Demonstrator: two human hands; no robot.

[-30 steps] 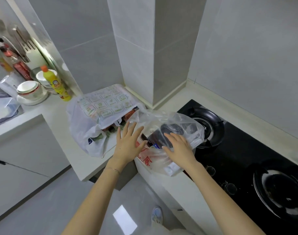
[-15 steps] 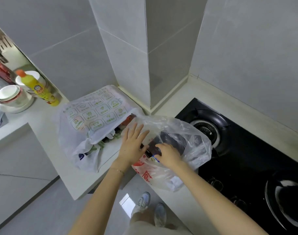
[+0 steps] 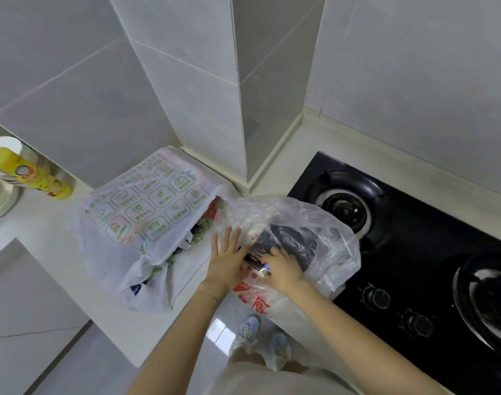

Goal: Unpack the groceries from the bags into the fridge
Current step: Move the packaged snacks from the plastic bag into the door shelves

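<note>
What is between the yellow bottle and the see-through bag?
The white bag with green pictures, full of groceries, lies on the counter between the yellow bottle and the see-through bag. The head view shows it.

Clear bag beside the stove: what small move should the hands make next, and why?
Probably slide the dark packet out of the clear bag through its mouth, toward the person. The right hand curls round the packet's near end at the opening, while the left hand lies flat with straight fingers on the bag's edge, seemingly steadying it.
</note>
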